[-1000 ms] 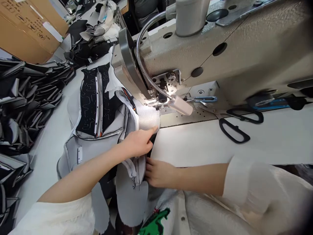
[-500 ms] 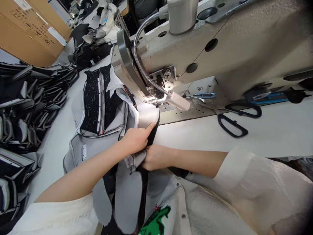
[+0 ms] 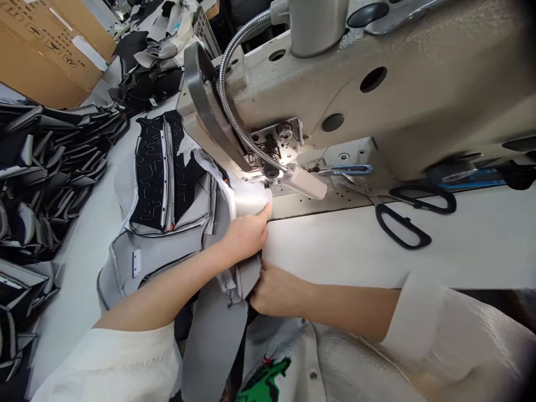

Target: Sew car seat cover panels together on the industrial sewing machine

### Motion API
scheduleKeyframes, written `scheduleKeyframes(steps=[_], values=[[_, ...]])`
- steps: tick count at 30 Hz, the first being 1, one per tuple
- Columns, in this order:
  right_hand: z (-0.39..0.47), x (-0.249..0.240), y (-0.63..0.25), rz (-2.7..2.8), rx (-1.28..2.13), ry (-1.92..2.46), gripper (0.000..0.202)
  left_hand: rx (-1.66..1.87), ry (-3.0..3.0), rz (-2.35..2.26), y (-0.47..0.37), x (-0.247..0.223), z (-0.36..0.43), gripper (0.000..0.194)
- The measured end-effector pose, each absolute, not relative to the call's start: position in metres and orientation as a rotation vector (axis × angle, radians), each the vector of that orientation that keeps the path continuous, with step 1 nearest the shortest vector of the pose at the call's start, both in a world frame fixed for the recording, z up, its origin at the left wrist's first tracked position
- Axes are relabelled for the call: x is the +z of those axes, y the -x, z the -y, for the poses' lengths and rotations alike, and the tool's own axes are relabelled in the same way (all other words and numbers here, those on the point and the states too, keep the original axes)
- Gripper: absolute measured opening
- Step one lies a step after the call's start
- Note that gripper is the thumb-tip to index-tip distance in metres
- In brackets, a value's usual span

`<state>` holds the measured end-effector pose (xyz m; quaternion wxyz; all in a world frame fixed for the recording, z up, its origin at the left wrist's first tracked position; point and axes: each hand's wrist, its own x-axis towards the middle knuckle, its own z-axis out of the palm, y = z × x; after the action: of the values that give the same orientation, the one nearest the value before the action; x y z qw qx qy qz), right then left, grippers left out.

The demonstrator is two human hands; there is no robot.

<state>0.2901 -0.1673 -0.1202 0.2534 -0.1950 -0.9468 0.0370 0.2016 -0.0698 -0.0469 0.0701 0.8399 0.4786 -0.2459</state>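
A grey and black padded fabric piece point(image 3: 196, 206) lies on the table, its light edge running under the presser foot of the sewing machine point(image 3: 234, 89). My left hand point(image 3: 247, 234) pinches that edge just in front of the needle area, index finger stretched along it. Closer to my body, my right hand point(image 3: 276, 290) is closed on a lower part of the same fabric, at the table's front edge. Grey flaps of the piece hang down below my hands. The lamp point(image 3: 304, 181) lights the stitching spot; the needle itself is hard to make out.
Black-handled scissors point(image 3: 402, 215) and blue thread snips point(image 3: 347, 169) lie right of the needle, by the machine bed. Stacked dark padded pieces point(image 3: 54, 173) fill the left side. A cardboard box point(image 3: 50, 50) and a fabric heap point(image 3: 154, 56) stand behind.
My right hand has moved down toward my body, with the fabric still in it. My left hand has shifted slightly right along the edge. The whole view has tilted a little.
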Motion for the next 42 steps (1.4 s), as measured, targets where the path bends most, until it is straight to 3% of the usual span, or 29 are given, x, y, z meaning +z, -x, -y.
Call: scheduleKeyframes(steps=[8,13,17,21,29,42], values=[[0.146,-0.115,-0.318,2.619,0.094,0.509,0.016,-0.991,-2.411,-1.361,-0.211,-0.022,0.078,0.083],[0.137,-0.102,-0.308,2.635,0.023,0.433,0.021,-1.268,-2.548,-1.432,-0.194,-0.024,0.085,0.071],[0.14,-0.098,-0.305,2.64,0.111,0.41,0.017,-1.146,-2.699,-1.477,-0.182,-0.029,0.081,0.067],[0.148,-0.105,-0.308,2.613,-0.058,0.527,0.023,-0.969,-2.67,-1.417,-0.187,-0.035,0.089,0.064],[0.15,-0.098,-0.31,2.651,-0.073,0.42,0.023,-1.026,-2.822,-1.438,-0.182,-0.046,0.09,0.059],[0.144,-0.112,-0.333,2.637,-0.143,0.542,0.034,-0.835,-2.672,-1.595,-0.198,-0.05,0.065,0.062]])
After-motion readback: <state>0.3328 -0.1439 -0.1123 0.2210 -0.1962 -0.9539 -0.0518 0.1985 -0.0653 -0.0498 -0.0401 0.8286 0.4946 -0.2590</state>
